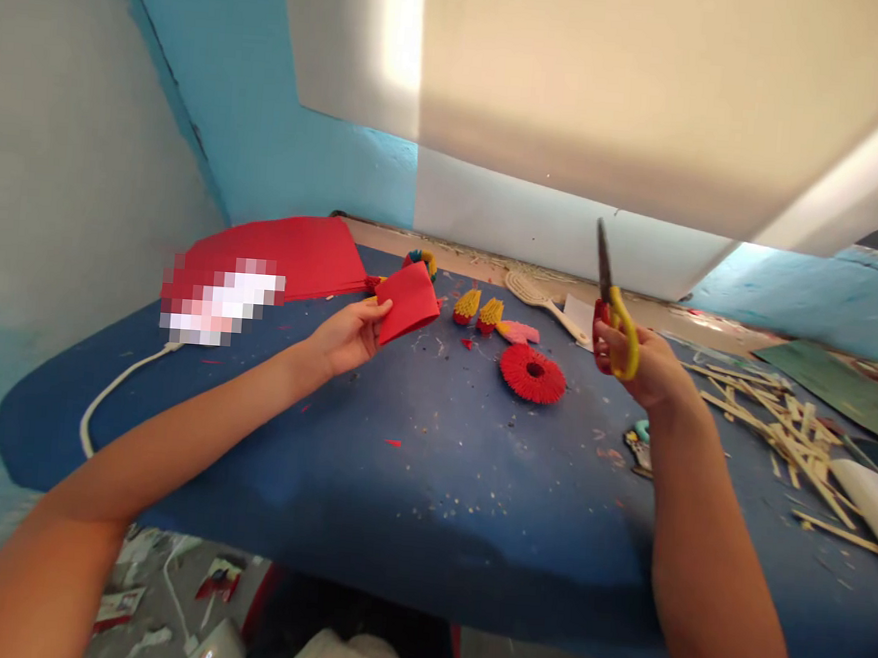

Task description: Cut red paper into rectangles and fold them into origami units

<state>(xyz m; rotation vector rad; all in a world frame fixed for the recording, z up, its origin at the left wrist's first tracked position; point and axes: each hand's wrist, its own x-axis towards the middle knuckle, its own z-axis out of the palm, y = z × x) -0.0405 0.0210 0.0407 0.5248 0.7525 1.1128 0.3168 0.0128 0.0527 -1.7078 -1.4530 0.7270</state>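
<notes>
My left hand (348, 335) pinches a small folded piece of red paper (409, 303) by its lower left corner, just above the blue table (414, 468). My right hand (643, 363) grips scissors (612, 301) with red and yellow handles; the blades are closed and point upward. The two hands are well apart. Between them on the table lies a round red paper rosette (533, 373) with a hole in its middle.
Large red paper sheets (294, 254) lie at the back left. Two yellow and red paper pieces (477, 310), a pink piece (518, 331) and a cream comb (542, 301) sit behind the rosette. Wooden sticks (785, 433) are scattered right. A white cable (115, 387) runs off the left edge.
</notes>
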